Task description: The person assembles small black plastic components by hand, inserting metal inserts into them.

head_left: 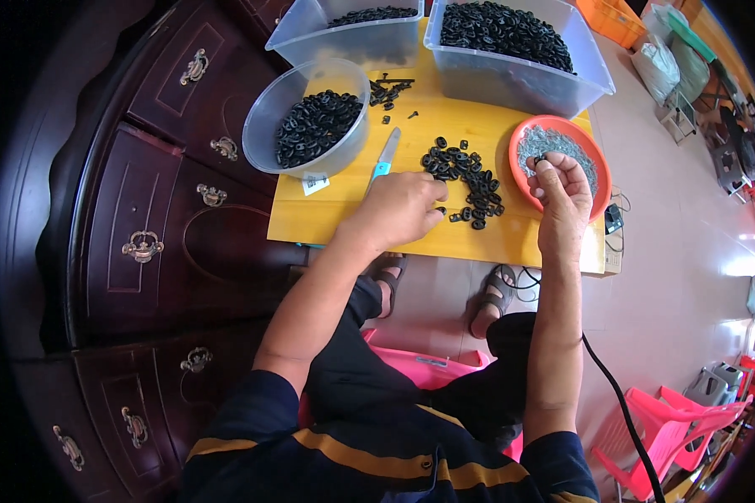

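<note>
My right hand (564, 189) is raised over the orange-red bowl (515, 178) of small silvery metal pieces. Its thumb and fingers pinch a small black plastic part (539, 157). Low over the yellow tabletop, my left hand (401, 205) has its fingers curled together, with another small black part (441, 210) at the fingertips, mostly hidden by them. Beside that hand lies a loose pile of black oval parts with holes (480, 186). A knife (386, 155) with a turquoise handle rests on the table, its handle partly behind my left hand.
A round clear tub (260, 126) of black parts stands at the table's left. Two clear bins (512, 90) (344, 44) hold more along the far edge. Dark wooden drawers (164, 210) flank the left. A black cable (617, 386) and pink plastic chairs (646, 427) are at the right.
</note>
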`<state>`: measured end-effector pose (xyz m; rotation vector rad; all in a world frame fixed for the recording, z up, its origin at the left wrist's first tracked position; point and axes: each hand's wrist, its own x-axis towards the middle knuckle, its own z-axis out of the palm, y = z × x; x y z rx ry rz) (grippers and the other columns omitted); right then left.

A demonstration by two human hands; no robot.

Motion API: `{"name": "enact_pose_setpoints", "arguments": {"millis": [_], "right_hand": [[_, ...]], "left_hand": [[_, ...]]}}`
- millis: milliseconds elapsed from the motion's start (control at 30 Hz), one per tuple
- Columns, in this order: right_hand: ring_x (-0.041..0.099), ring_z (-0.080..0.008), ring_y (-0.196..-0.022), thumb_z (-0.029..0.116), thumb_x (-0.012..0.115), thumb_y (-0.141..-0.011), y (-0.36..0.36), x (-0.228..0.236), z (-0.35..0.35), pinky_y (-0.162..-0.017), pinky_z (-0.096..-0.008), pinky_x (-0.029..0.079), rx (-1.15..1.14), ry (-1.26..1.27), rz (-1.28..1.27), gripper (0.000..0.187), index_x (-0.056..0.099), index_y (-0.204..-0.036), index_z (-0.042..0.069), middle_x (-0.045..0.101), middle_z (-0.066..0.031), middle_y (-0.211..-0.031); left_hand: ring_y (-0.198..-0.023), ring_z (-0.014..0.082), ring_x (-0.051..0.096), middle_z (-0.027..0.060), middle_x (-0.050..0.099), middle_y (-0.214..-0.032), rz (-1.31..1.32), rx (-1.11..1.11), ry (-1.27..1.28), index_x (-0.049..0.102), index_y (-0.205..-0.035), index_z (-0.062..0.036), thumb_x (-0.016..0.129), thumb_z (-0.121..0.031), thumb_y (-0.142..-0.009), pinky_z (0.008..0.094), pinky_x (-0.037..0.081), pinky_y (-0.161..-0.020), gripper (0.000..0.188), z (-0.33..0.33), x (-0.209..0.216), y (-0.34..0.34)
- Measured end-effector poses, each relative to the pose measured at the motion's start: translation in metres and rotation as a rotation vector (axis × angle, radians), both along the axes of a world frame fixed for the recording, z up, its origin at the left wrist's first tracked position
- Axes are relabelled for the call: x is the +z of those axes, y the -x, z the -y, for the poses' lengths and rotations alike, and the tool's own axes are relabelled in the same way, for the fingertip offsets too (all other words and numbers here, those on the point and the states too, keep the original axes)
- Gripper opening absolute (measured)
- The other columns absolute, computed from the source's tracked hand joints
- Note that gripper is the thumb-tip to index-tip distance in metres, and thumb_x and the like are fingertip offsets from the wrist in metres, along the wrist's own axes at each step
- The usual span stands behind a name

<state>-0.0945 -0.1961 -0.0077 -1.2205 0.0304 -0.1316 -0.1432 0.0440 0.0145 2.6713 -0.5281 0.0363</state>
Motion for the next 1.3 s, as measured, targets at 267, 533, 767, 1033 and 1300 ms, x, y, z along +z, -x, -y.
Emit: {"name": "enact_pose_setpoints", "arguments": {"millis": [267,533,767,1033,1300], "right_hand": [[0.063,-0.0089,-0.074,0.007,0.068,-0.091,-0.004,-0.003,0.002,-0.067,-0.0208,0.048,0.016,-0.004,0.008,0.017,0.064,-0.107,0.001,0.069,-0.0025,-0.089],[0.061,-0.0066,-0.073,0.004,0.067,-0.091,0.0,-0.003,-0.009,-0.067,-0.0191,0.046,0.063,-0.019,0.011,0.015,0.065,-0.106,0.002,0.07,-0.0033,-0.089],[0.062,-0.0068,-0.074,0.003,0.066,-0.092,0.009,0.001,-0.015,-0.067,-0.0197,0.047,0.145,-0.007,0.019,0.013,0.064,-0.105,0.002,0.073,-0.0085,-0.093],[0.062,-0.0072,-0.076,0.004,0.065,-0.093,0.018,-0.001,-0.03,-0.072,-0.0212,0.05,0.287,0.029,-0.045,0.017,0.06,-0.109,0.002,0.072,-0.0072,-0.094],[0.061,-0.0067,-0.077,0.005,0.064,-0.093,0.014,-0.002,-0.028,-0.073,-0.0213,0.05,0.293,0.06,-0.06,0.016,0.06,-0.108,0.002,0.072,-0.0065,-0.093]], "left_hand": [[-0.09,0.0327,0.067,0.0115,0.067,-0.09,-0.068,-0.016,-0.181,0.067,-0.088,-0.0061,0.067,-0.02,-0.082,0.0459,0.053,-0.077,0.015,0.008,-0.014,-0.006],[-0.08,0.0359,0.067,0.0134,0.066,-0.083,0.119,-0.032,-0.192,0.065,-0.083,-0.0049,0.058,-0.014,-0.08,0.0493,0.054,-0.07,0.011,0.011,-0.027,-0.015],[-0.066,0.0185,0.064,0.0064,0.066,-0.079,0.088,0.041,0.408,0.063,-0.087,-0.0029,0.06,-0.008,-0.085,0.0351,0.051,-0.059,0.006,0.009,-0.009,-0.02],[-0.063,0.0032,0.055,0.0003,0.062,-0.081,-0.301,0.075,1.101,0.061,-0.105,-0.0027,0.059,-0.007,-0.096,0.0189,0.046,-0.055,0.01,0.009,-0.011,-0.03],[-0.065,0.0034,0.058,-0.0005,0.062,-0.083,-0.358,-0.038,1.083,0.061,-0.112,-0.0003,0.064,-0.004,-0.094,0.0196,0.051,-0.058,0.019,0.011,-0.01,-0.036]]}}
